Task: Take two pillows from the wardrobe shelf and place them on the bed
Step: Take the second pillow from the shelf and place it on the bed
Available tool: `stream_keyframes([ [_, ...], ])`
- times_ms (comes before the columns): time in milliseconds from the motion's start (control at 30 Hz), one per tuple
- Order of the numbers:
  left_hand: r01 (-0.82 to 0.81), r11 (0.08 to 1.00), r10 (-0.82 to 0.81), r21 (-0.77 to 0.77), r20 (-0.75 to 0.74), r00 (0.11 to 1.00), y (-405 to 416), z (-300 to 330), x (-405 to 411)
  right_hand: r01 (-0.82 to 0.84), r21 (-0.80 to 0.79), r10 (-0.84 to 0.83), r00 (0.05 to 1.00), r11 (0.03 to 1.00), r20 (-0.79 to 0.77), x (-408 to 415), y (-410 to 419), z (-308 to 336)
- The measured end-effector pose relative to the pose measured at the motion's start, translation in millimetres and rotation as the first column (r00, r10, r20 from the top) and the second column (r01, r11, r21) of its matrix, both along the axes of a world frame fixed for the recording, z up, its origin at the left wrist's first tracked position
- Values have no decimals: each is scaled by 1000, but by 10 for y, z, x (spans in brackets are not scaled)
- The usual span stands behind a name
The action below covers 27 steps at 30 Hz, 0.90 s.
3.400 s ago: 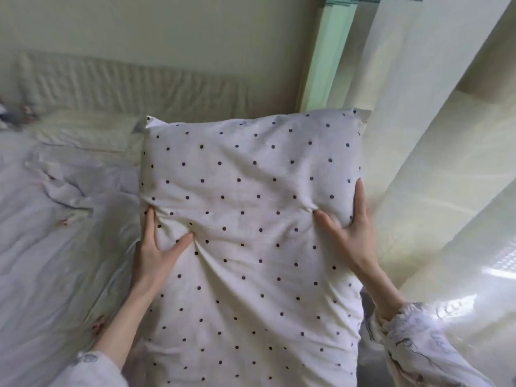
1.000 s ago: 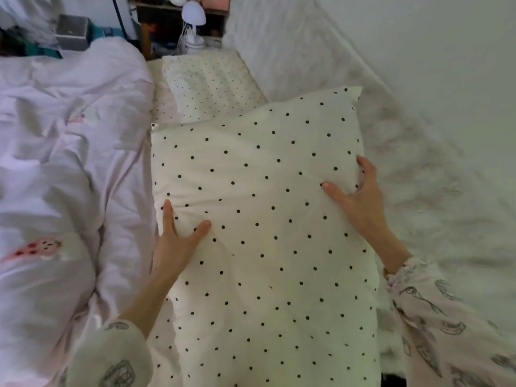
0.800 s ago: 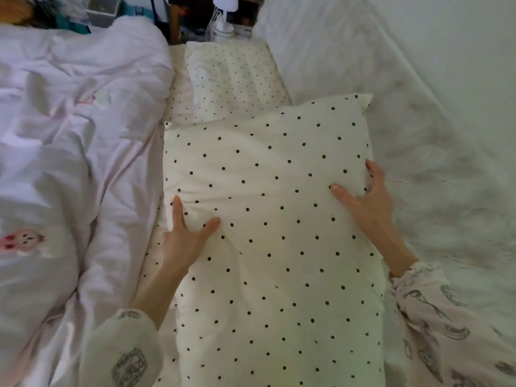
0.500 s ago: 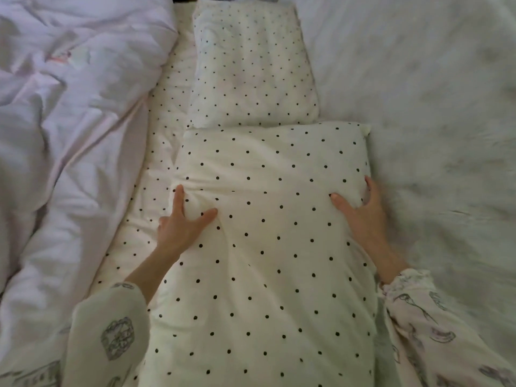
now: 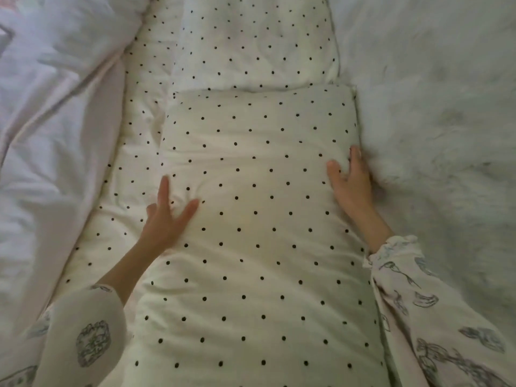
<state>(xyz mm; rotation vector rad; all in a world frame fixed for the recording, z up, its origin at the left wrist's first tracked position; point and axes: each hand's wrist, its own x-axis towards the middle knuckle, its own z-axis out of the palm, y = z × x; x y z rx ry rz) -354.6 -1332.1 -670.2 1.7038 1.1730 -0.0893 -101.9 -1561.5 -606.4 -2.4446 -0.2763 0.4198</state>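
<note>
- The near pillow (image 5: 259,219), cream with small dark dots, lies flat on the bed in the middle of my view; its far edge touches the second pillow.
- The second pillow (image 5: 257,43), of the same dotted cloth, lies farther away, and its top goes out of the picture.
- My left hand (image 5: 164,222) rests at the left edge of the near pillow, with fingers spread and straight; it grips nothing.
- My right hand (image 5: 351,185) is at the right edge, with the thumb on top and the fingers bent around the side of the pillow.
- Under both pillows I see a dotted sheet (image 5: 134,152).
- On the left lies a wrinkled pale duvet (image 5: 50,121), and on the right a white fluffy blanket (image 5: 441,121).
</note>
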Motion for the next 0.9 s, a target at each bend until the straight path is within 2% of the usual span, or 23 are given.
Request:
stream_keyframes([
  [167,-41,996,42,-83,9,999,-333,-54,-610,-28,-47,29,999,999,41,-827,-604,-81],
  [333,-74,976,74,-204,-6,997,-743,143,-1147,109,-58,-115,985,992,-128,-1530,-1171,-15],
  [467,-82,944,59,-319,-82,995,-957,295,-1569,205,-67,-215,942,977,-257,-1922,-1491,110],
  [533,-63,935,48,-349,-51,998,-1048,377,-1697,232,-48,-235,926,972,-294,-2037,-1586,198],
  [800,-6,902,9,-431,6,1000,-1188,449,-1735,233,-113,-249,957,966,-148,-2307,-1797,344],
  [900,25,885,-14,-465,27,1000,-1176,418,-1757,266,-58,-271,956,962,-115,-2295,-1780,294],
])
